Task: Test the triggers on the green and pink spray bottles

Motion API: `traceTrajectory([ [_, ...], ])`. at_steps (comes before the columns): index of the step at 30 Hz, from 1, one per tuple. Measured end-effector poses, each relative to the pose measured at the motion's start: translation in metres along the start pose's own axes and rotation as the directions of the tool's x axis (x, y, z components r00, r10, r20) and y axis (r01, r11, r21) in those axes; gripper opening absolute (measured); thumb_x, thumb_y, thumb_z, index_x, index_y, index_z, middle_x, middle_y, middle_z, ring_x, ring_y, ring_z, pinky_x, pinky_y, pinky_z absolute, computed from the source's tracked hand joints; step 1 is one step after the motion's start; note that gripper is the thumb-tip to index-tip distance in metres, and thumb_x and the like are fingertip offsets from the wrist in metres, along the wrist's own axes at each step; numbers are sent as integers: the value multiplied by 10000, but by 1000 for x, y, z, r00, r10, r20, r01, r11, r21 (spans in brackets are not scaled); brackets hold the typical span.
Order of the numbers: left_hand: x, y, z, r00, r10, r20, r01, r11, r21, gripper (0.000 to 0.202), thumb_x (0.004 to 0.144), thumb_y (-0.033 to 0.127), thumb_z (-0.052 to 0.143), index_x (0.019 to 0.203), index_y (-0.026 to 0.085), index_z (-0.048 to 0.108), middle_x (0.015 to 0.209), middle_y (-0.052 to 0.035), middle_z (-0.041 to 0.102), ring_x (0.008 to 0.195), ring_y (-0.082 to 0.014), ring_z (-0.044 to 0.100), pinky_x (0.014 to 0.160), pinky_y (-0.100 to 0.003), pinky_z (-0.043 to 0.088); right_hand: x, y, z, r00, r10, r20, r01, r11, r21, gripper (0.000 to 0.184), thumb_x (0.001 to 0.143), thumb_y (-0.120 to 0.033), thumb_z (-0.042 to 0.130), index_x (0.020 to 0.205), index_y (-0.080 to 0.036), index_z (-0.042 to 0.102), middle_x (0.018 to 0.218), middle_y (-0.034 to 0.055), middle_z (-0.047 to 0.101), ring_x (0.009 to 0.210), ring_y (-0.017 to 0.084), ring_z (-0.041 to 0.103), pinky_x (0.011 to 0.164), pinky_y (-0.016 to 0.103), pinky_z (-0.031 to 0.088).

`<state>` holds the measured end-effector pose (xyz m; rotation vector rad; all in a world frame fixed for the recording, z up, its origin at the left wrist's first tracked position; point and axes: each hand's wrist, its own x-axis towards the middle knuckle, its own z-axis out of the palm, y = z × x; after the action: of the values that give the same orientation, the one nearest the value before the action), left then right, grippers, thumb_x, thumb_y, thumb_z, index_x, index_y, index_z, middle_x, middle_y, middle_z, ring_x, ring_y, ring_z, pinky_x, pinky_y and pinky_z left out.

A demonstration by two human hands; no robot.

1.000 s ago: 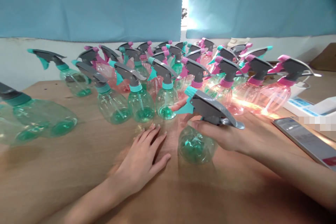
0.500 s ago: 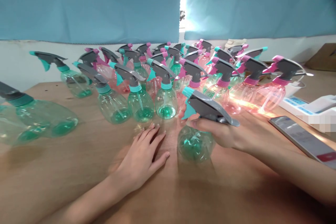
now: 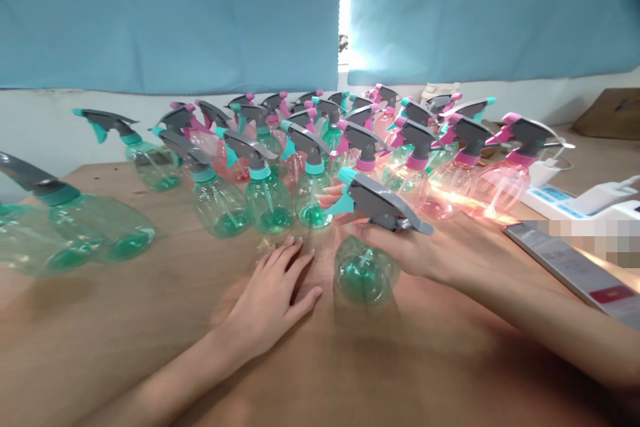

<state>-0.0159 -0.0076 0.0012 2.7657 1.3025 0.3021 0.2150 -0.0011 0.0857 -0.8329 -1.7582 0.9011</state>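
Observation:
A green-tinted spray bottle [image 3: 364,277] with a grey and teal trigger head stands upright on the table in front of me. My right hand [image 3: 415,250] is around its neck, thumb on the near side, with the fingers stretched out past the teal trigger on the far side. The bottle's neck is hidden behind this hand. To the left of the bottle, my left hand [image 3: 273,297] lies flat on the wood, fingers spread and holding nothing. Just beyond its fingertips stands another green spray bottle [image 3: 270,207] in a row of similar ones.
Several pink spray bottles [image 3: 503,183] and more green ones crowd the back of the wooden table [image 3: 200,300]. More green bottles [image 3: 103,223] are at the left. On the right lie a phone [image 3: 565,267] and a white power strip [image 3: 555,200]. Blue blinds [image 3: 170,20] hang behind.
The fingers of my right hand have straightened from their curl around the bottle's neck. The view has shifted slightly. My left hand stays flat in place.

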Motion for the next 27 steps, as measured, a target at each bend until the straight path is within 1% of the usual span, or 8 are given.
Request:
traceTrajectory([
  [3,1,1,-2,1000,-9,-6,8,999,-35,543,967,480,490,1392,142,485,1473,-170,450,1367,-349,385,1079,-553,353,0,0,1,1000,0,-13,0,1000,-26,499,760,-183,498,1238,-270,609,790,-1,711,824,195,686,760,340,533],
  [7,2,10,-7,1000,-9,-11,8,991,-133,527,936,436,548,1383,168,477,1433,-143,485,1329,-337,428,1083,-518,362,-3,4,0,998,5,-56,-9,998,-64,494,765,-217,515,1248,-262,611,756,1,696,760,202,667,683,335,527],
  [11,-1,22,-11,1000,-27,-7,25,961,-274,535,931,405,559,1404,205,411,1402,-119,504,1295,-310,462,1072,-489,386,-7,10,2,997,33,-64,-40,994,-105,382,805,-245,534,1169,-270,643,680,-17,648,676,197,633,675,359,528],
  [15,-6,30,-12,999,-32,-37,15,925,-379,639,909,440,597,1439,211,323,1383,-128,509,1268,-309,487,1045,-481,421,-7,12,12,996,52,-71,-61,988,-143,265,814,-224,528,1038,-271,660,660,-26,611,654,190,618,625,352,521],
  [18,-11,34,-17,995,-55,-82,17,913,-407,687,890,464,622,1442,212,300,1391,-144,493,1289,-325,463,1054,-500,409,-4,9,26,999,40,-22,-43,993,-112,230,835,-225,526,1034,-268,633,691,-23,625,682,189,629,634,348,528],
  [21,-20,34,-27,987,-98,-124,40,914,-403,696,889,484,624,1447,235,291,1395,-137,491,1295,-339,456,1051,-522,406,1,4,45,999,23,28,-21,997,-78,217,847,-229,532,1048,-269,603,739,-15,647,712,195,641,661,359,541],
  [25,-40,28,-41,968,-161,-192,70,909,-411,663,903,531,596,1435,265,304,1388,-114,504,1270,-335,485,1021,-515,434,10,-7,80,999,-28,34,29,999,-37,74,865,-263,556,938,-261,567,731,-20,610,681,180,617,659,353,535],
  [27,-52,23,-46,943,-191,-273,70,914,-399,640,908,554,580,1420,267,324,1391,-107,500,1274,-329,481,1023,-504,435,14,-13,100,997,-68,29,67,998,11,108,857,-302,603,941,-251,559,779,-14,614,648,162,599,607,329,519],
])
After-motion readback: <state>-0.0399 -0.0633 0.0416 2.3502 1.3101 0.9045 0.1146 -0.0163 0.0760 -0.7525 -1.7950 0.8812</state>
